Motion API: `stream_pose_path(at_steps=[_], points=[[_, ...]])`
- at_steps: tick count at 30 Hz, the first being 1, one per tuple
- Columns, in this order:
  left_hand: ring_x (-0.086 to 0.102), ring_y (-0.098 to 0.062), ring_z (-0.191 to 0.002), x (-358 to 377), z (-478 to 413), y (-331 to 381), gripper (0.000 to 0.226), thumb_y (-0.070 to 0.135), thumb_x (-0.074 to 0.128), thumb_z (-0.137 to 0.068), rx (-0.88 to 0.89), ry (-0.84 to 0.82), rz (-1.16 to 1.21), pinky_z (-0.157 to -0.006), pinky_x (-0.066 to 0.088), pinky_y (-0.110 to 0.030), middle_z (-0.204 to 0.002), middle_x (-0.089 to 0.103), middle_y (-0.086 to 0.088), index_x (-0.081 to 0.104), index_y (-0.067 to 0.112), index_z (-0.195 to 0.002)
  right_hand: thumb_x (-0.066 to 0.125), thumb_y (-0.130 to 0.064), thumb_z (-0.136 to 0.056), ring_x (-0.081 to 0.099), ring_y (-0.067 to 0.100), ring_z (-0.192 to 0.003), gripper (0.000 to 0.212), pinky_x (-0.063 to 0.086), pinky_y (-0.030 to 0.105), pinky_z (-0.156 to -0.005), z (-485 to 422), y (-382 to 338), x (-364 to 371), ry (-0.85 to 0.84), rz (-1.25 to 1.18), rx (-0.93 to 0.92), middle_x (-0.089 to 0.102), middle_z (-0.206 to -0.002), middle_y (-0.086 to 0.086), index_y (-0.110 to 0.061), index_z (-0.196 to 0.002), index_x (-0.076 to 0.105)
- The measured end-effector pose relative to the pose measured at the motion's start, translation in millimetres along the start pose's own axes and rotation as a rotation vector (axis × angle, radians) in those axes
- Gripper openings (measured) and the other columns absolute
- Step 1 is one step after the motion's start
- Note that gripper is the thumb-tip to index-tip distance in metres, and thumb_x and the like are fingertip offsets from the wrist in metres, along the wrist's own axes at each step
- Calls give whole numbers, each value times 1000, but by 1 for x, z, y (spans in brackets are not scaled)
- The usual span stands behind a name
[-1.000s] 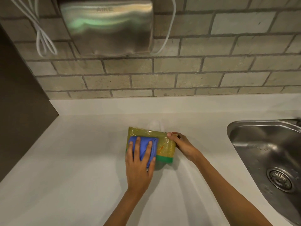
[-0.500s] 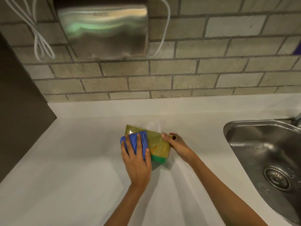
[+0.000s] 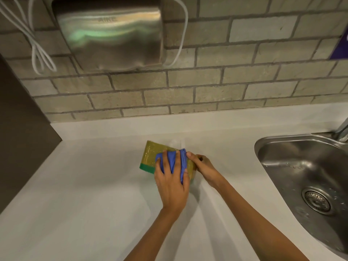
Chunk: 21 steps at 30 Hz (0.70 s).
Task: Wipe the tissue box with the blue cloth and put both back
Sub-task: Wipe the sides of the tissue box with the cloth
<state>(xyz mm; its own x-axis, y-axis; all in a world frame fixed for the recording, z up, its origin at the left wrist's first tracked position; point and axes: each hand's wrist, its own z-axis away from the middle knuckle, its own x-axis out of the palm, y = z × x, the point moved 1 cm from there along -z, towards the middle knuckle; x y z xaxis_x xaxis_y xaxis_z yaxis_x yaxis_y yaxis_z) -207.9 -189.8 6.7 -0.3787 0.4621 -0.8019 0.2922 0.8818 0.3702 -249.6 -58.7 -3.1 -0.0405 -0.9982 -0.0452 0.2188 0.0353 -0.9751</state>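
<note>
Two bare forearms reach in from the lower edge over a smooth, matte white counter (image 3: 79, 204) that fills the near ground and has no seams in view. The left hand (image 3: 172, 182) lies palm down with fingers spread, pressing a bunched blue cloth (image 3: 179, 162) onto the top of the tissue box (image 3: 152, 154). The box lies flat at mid-counter, a yellow-gold rectangle under glossy, crinkled film with a green band along its near edge. The right hand (image 3: 202, 166) is curled around the box's right end, steadying it, its thumb touching the cloth's folds; the two hands sit just beside each other. To the right a rounded stainless steel sink (image 3: 293, 166) is sunk into the counter, its basin wet-looking, with a ribbed drain strainer (image 3: 317, 202). A low white upstand meets a wall of rough beige brick tiles (image 3: 235, 87) with grey grout. Higher up hangs a brushed-metal hand dryer (image 3: 111, 34), with looped white cables (image 3: 37, 53) beside it. A dark panel (image 3: 20, 129) bounds the left.
</note>
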Motion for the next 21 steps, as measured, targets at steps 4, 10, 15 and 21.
stream_pose_path(at_steps=[4,10,15,21], points=[[56,-47,-113,-1,-15,23,47,28,47,-87,-211,-45,60,-82,55,-53,-131,57,-24,57,9,-129,61,-55,-77,48,2,-53,42,40,12,-59,0,-3,3,49,-5,13,47,-55,-11,-20,-58,48],[52,-42,-119,8,10,5,51,42,25,-95,30,-32,2,-90,52,-46,-138,52,-20,36,17,-139,62,-48,-80,47,-6,-40,42,36,3,-45,1,-4,0,94,-11,-12,47,-37,-18,-23,-53,42],[48,-49,-119,2,-11,-38,54,38,33,-93,-110,134,63,-98,44,-51,-138,48,-28,48,9,-136,69,-42,-76,57,-5,-67,24,43,2,-49,-1,-1,-4,78,-13,-9,60,-70,-18,-23,-76,54],[36,-46,-129,-3,-37,-44,57,35,32,-92,-410,112,159,-104,36,-52,-148,36,-22,35,12,-144,71,-47,-72,57,7,-89,69,42,12,-67,1,-3,2,110,-14,10,59,-95,-8,-8,-124,47]])
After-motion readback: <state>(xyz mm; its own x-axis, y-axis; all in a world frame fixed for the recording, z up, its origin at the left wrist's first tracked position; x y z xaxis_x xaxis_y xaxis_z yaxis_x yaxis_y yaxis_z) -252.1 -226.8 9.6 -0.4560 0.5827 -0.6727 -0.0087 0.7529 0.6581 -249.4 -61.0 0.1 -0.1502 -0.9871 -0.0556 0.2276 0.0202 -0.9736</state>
